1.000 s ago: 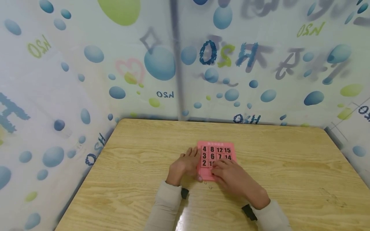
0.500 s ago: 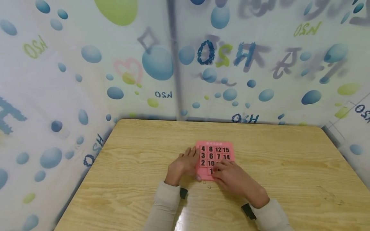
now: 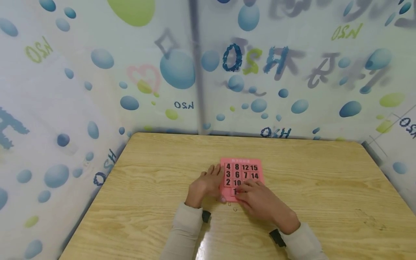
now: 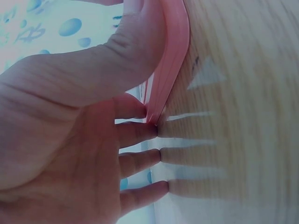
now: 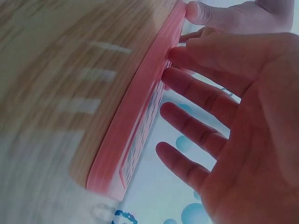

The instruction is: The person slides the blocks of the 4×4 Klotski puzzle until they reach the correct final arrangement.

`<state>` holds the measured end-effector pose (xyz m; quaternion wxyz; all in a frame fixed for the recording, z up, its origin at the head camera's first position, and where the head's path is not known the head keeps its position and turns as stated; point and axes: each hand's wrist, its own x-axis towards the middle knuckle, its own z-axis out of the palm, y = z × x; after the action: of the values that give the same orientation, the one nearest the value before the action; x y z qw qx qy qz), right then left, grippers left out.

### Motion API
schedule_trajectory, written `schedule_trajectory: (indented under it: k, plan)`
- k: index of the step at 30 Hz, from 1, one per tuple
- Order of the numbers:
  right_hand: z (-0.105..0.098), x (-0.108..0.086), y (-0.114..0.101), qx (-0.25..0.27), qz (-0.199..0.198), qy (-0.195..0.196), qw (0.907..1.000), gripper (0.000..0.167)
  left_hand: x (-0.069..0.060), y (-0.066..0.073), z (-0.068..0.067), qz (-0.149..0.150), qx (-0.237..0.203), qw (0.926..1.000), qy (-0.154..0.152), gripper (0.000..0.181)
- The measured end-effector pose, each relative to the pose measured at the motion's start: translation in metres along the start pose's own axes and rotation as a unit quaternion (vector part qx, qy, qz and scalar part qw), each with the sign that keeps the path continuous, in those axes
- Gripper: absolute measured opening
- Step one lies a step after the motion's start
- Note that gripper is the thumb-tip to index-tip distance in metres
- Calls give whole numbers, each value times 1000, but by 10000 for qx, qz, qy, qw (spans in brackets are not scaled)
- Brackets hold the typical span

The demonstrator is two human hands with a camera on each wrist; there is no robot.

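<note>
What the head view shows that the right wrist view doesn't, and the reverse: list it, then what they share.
Only the head view: readable number tiles, with 4, 8, 12 and 15 across the top row; the back of the right hand; the dark pieces at the wrists.

Only the right wrist view: the palm of that hand and a close look along the thick side wall of the pink board.

Both: the left hand and right hand at the board, the wooden table, and the bubble-patterned backdrop.
</note>
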<state>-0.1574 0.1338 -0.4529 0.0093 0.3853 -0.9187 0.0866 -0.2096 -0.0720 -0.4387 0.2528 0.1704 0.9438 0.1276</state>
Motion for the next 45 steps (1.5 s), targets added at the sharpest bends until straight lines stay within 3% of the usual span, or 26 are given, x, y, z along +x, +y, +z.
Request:
schedule_trajectory:
  k: [18, 39, 45]
  plan:
    - [6, 1, -7, 70, -25, -137, 9999, 29, 0, 0, -1, -13, 149, 9999, 53, 119]
    - [7, -1, -8, -2, -157, 9, 9999, 32, -1, 2, -1, 30, 190, 9998, 73, 119]
    - [2, -2, -4, -39, -27, 68, 10000, 28, -1, 1, -1, 28, 138, 9999, 43, 118]
